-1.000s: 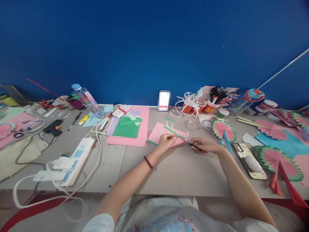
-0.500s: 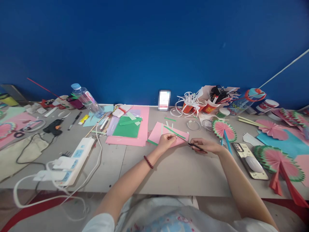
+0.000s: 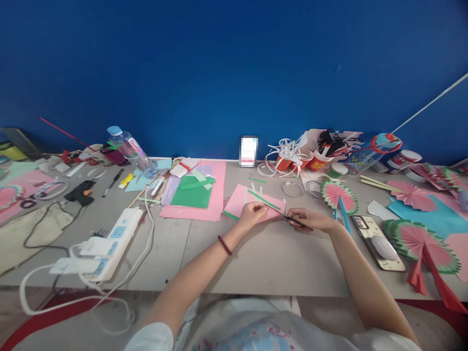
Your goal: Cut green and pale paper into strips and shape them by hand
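Note:
My right hand (image 3: 310,219) is closed around the dark handles of a pair of scissors (image 3: 297,222), whose blades point left toward my other hand. My left hand (image 3: 253,214) is pinched at the scissors' tip, over the near edge of a pink sheet of paper (image 3: 237,199); what sits between its fingertips is too small to make out. Just beyond the fingers, a narrow green paper strip (image 3: 269,202) lies slantwise on the pink sheet. Pale strips also show on that sheet, and a green edge runs along its left side.
Left of the hands lie green paper (image 3: 190,197) on pink sheets, a power strip (image 3: 119,241) with white cables and a glue gun (image 3: 80,192). A phone (image 3: 248,151) stands at the wall. Rightward are cups (image 3: 318,163), folded paper fans (image 3: 424,243) and a mouse (image 3: 382,247) on a phone.
Almost nothing differs. Both hands and the scissors stay in nearly the same place, with only a very slight shift of the right hand and scissors.

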`<state>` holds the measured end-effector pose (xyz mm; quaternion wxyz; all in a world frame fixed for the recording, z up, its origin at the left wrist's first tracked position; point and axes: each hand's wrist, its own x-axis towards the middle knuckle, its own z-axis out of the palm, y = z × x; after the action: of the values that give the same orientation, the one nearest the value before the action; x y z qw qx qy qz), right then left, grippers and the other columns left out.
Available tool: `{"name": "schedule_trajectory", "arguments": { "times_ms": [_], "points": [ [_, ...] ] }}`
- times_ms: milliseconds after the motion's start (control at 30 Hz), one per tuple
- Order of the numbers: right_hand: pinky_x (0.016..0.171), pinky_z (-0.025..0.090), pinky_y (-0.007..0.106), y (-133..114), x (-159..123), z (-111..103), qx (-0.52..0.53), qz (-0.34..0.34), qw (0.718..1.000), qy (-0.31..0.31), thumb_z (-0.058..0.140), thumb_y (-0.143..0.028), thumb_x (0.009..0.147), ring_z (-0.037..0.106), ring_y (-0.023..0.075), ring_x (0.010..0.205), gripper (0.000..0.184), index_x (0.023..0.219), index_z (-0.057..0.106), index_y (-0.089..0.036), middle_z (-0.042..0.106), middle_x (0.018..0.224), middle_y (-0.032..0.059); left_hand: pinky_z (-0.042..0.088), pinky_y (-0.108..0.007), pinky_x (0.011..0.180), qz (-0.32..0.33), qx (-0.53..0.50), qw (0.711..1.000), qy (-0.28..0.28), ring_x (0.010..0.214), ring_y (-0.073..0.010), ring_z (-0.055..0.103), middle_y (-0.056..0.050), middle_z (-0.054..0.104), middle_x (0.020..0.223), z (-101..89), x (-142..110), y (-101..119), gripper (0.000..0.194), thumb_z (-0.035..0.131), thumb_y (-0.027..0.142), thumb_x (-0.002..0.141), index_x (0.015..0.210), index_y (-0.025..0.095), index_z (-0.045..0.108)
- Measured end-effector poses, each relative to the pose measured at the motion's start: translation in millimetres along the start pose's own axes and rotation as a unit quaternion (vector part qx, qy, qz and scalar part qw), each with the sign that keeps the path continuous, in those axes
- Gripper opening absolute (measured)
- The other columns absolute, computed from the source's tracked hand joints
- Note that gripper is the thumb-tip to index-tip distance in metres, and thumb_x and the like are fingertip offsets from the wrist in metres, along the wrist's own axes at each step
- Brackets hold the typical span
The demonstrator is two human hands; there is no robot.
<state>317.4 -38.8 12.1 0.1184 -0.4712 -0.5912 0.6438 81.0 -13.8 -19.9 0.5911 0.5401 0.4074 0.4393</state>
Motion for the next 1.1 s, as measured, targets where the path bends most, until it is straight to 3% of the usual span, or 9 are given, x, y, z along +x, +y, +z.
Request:
{"name": "schedule_trajectory", "arguments": {
  "times_ms": [500,1100],
  "points": [
    [0.037,0.017,0.019,5.0,2.1,-0.6,0.024,-0.002,1.000,-0.013,0.061,-0.053,0.083,0.028,0.0024,0.038,0.037,0.082,0.047,-0.018,0.044,0.055,-0.0074,0.044,-0.029,0.072,0.011,0.009,1.000,-0.014,0.074,-0.0181,0.058,-0.004,0.067,0.072,-0.9,1.2,-4.1,0.021,0.063,0.035,0.073,0.066,0.015,0.067],
    [0.038,0.017,0.019,2.4,0.8,1.1,0.023,-0.004,1.000,-0.004,0.063,-0.052,0.081,0.030,0.0026,0.039,0.037,0.080,0.047,-0.018,0.042,0.054,-0.0071,0.042,-0.027,0.068,0.015,0.005,1.000,-0.018,0.067,-0.0155,0.054,-0.002,0.060,0.062,-0.4,-1.4,4.2,0.019,0.061,0.027,0.073,0.057,0.015,0.060]
  ]
}}
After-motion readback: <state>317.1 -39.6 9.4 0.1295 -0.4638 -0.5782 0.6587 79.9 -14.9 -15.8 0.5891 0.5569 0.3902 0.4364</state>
